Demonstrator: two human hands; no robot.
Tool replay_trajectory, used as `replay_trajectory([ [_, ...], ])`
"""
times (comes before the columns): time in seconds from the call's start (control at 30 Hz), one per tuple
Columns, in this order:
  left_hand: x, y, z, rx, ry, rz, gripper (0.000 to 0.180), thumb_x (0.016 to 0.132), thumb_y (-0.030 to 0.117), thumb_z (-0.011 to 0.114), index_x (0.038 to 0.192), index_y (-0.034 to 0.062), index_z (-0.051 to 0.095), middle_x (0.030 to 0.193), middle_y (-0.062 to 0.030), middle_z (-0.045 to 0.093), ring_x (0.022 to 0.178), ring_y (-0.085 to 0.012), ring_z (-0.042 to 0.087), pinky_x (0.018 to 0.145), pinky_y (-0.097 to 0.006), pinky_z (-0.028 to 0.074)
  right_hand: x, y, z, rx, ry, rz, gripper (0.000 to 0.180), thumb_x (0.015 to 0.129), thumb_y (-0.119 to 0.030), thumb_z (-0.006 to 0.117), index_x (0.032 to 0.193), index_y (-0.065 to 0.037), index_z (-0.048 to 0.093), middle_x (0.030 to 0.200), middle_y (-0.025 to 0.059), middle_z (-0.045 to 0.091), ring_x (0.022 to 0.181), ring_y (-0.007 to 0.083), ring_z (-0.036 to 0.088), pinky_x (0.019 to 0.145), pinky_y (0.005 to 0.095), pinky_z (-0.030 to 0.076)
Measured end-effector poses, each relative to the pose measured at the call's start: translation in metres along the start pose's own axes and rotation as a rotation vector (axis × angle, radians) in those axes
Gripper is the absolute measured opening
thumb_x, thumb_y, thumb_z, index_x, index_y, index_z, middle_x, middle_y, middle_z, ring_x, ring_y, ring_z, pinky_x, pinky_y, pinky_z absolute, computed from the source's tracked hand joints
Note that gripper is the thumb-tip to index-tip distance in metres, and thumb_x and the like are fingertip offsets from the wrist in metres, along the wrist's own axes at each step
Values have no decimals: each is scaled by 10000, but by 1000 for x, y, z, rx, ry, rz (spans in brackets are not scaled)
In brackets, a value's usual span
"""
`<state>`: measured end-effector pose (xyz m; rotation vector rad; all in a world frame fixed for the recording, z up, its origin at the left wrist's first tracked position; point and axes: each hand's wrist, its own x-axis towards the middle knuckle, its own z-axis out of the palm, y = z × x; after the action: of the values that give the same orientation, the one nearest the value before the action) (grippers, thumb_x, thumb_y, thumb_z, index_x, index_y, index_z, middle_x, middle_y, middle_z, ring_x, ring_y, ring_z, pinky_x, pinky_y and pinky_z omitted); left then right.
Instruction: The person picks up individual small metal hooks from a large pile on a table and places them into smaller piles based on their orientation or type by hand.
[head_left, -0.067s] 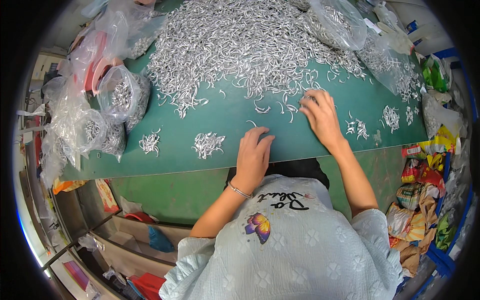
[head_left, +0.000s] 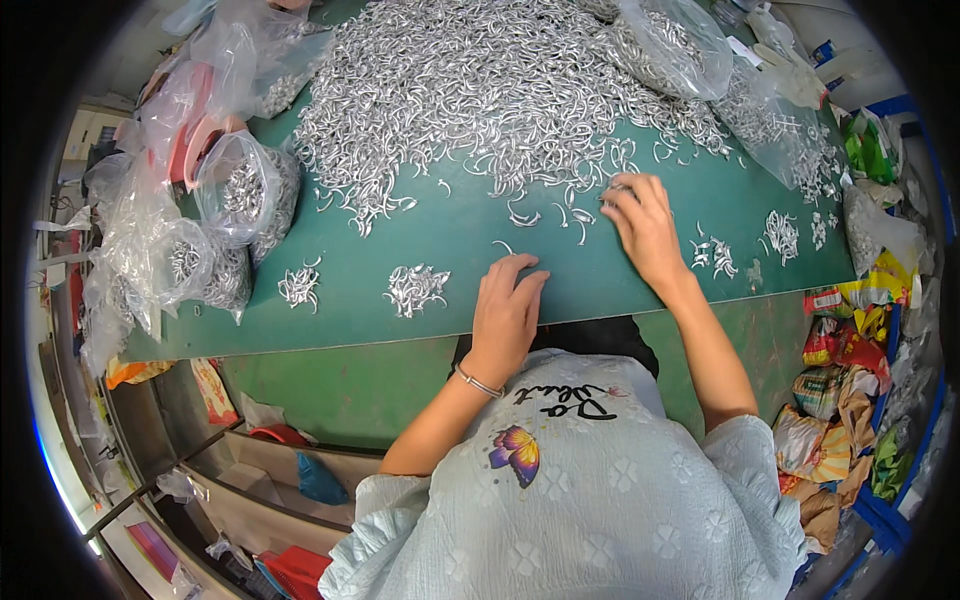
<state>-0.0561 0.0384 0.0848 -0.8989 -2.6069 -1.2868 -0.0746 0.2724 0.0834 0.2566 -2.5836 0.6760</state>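
My left hand point(head_left: 506, 308) rests on the green tabletop point(head_left: 350, 205) near its front edge, fingers bent and a little apart. Just beyond its fingertips lies a single curved silver metal piece point(head_left: 503, 246). Farther right, my right hand point(head_left: 643, 228) reaches toward the near fringe of a large pile of such pieces point(head_left: 450, 95). Its fingers curl inward and close together, and what is under the fingertips is mostly hidden. Several loose curved pieces point(head_left: 578, 218) lie just left of this hand.
Small heaps lie to the left point(head_left: 416, 290) and right point(head_left: 782, 236) of my hands. Clear plastic bags of silver pieces point(head_left: 240, 190) crowd the table's left side. Another filled bag point(head_left: 765, 130) lies at the far right. Colourful packages point(head_left: 815, 440) stand on the right beside the table.
My right hand has shifted very slightly, its fingers lifting a touch away from me. The left hand stays where it was.
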Motion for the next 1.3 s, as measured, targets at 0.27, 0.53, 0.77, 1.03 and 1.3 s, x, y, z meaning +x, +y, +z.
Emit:
replay_trajectory([
  [0.27,-3,1,0,12,-47,11,225,795,-14,631,1015,32,636,954,-95,580,882,-278,553,739,-381,420,17,-4,-18,-3,105,210,192,757,7,699,927,-22,612,995,131,586,992,326,541,869,403,432],
  [0.53,4,12,-3,11,-41,-53,131,824,24,647,955,34,640,845,-89,594,799,-269,566,716,-374,414,0,-24,2,-66,-89,25,97,803,-79,671,879,-47,621,937,65,582,893,258,520,771,388,393],
  [0.77,3,6,-1,-53,-29,-134,104,838,29,647,942,28,643,824,-111,595,742,-316,575,669,-402,451,-14,-33,-14,170,-241,-16,136,798,-82,680,916,-58,617,1017,85,584,982,276,536,831,388,400],
  [1.03,4,9,-3,-114,-9,-169,124,843,0,628,966,12,639,896,-131,613,809,-331,606,709,-398,489,-5,6,2,-141,31,188,340,755,-188,756,1064,-97,648,1220,101,551,1169,338,451,968,453,365],
  [1.3,3,3,-6,-81,23,-111,149,824,-49,639,967,-7,640,927,-143,624,818,-315,615,732,-357,496,21,-9,17,571,59,407,153,834,1,664,980,-16,620,868,49,654,812,191,594,697,294,480],
])
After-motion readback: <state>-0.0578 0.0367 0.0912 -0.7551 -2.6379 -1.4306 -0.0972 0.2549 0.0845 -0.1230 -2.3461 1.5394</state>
